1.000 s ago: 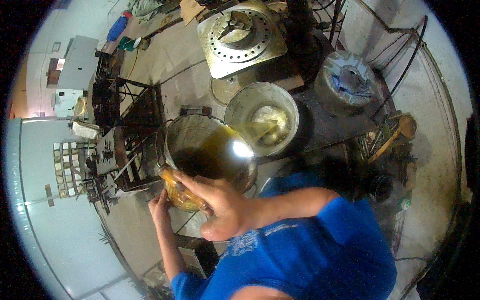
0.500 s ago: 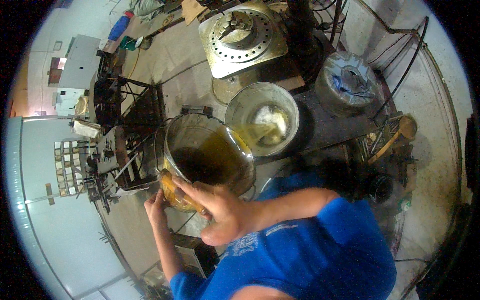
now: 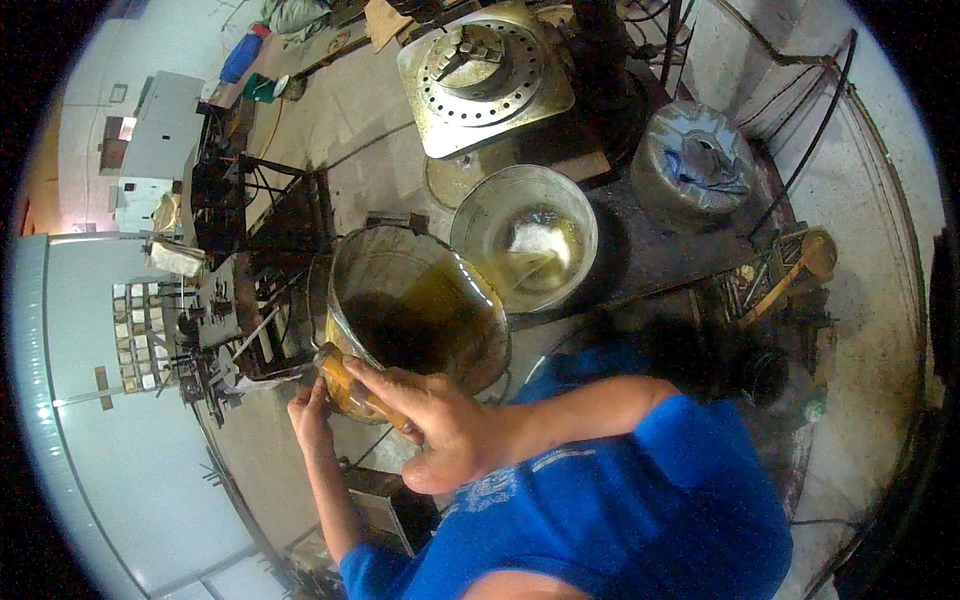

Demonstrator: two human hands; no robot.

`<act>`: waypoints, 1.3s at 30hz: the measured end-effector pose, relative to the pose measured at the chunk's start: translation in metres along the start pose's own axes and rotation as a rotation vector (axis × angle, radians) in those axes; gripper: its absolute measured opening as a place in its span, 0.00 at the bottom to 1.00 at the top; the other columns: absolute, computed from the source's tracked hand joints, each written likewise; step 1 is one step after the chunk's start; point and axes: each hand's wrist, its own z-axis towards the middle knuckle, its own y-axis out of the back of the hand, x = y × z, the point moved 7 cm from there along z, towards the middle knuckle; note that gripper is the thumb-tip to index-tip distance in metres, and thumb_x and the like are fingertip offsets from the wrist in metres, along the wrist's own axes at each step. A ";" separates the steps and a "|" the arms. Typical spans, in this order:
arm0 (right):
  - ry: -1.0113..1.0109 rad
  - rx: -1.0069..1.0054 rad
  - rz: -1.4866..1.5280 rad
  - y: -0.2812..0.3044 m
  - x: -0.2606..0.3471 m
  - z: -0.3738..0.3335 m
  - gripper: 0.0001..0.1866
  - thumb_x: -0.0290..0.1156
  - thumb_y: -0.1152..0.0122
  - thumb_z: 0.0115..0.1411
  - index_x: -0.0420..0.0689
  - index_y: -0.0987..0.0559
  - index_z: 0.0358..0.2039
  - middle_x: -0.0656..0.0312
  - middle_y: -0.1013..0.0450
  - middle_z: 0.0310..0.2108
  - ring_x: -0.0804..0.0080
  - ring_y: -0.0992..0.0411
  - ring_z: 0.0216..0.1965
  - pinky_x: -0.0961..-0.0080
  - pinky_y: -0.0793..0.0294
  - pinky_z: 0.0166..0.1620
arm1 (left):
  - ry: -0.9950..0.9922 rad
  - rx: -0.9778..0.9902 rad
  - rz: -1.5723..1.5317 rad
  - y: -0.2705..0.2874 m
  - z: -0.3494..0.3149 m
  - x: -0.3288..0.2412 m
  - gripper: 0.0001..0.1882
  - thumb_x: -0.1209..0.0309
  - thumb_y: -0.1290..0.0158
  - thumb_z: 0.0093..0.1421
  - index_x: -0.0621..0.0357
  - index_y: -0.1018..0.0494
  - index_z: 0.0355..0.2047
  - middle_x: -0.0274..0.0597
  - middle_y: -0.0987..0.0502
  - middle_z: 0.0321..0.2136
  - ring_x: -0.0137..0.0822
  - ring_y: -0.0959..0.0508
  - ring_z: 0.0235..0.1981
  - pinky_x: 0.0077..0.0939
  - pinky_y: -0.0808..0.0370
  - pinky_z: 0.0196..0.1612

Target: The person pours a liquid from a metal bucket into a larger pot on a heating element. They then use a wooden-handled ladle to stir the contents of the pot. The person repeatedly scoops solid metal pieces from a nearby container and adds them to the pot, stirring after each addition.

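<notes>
I hold a large metal bucket [image 3: 385, 265] tilted to the right, with dark yellow-brown liquid [image 3: 415, 320] inside. A yellowish stream runs over its lip into a second metal bucket [image 3: 490, 205], which stands upright at the right with white foam [image 3: 540, 240] at its bottom. My right hand [image 3: 435, 415] is pressed to the tilted bucket's near side, over a yellow-brown stretch of it, index finger extended along it. At the bucket's lower left, my left hand [image 3: 312, 412] is closed on its edge; its fingertips are partly hidden.
Beyond the buckets stands a round metal chuck [image 3: 468, 58] on a perforated plate. A grey drum [image 3: 695, 165] with blue cloth on top is at the right, near a wooden-handled ladle [image 3: 800, 270]. Dark machinery [image 3: 235, 300] lines the left.
The foam in the upright bucket has shifted, and more yellow liquid shows around it. Both hands and the tilted bucket have hardly moved.
</notes>
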 end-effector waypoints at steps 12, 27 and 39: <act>0.069 -0.037 -0.026 0.003 0.006 0.000 0.49 0.26 0.45 0.31 0.35 0.55 0.57 0.47 0.42 0.50 0.71 0.35 0.26 0.81 0.34 0.25 | -0.007 0.001 -0.039 -0.002 0.004 0.000 0.15 0.68 0.48 0.52 0.73 0.29 0.28 0.42 0.27 0.23 0.29 0.29 0.22 0.20 0.32 0.26; 0.092 -0.038 -0.032 0.004 0.007 0.000 0.50 0.26 0.45 0.31 0.37 0.56 0.58 0.48 0.43 0.51 0.70 0.35 0.27 0.80 0.34 0.25 | -0.032 0.020 -0.051 -0.008 0.002 -0.013 0.14 0.67 0.48 0.52 0.70 0.30 0.24 0.39 0.28 0.20 0.26 0.31 0.18 0.19 0.33 0.23; 0.098 -0.049 -0.099 0.005 0.002 0.000 0.49 0.26 0.45 0.31 0.35 0.55 0.57 0.44 0.44 0.51 0.61 0.33 0.37 0.75 0.33 0.36 | -0.009 -0.044 0.076 0.004 0.013 -0.004 0.16 0.62 0.45 0.50 0.67 0.30 0.21 0.36 0.30 0.17 0.25 0.34 0.17 0.18 0.38 0.21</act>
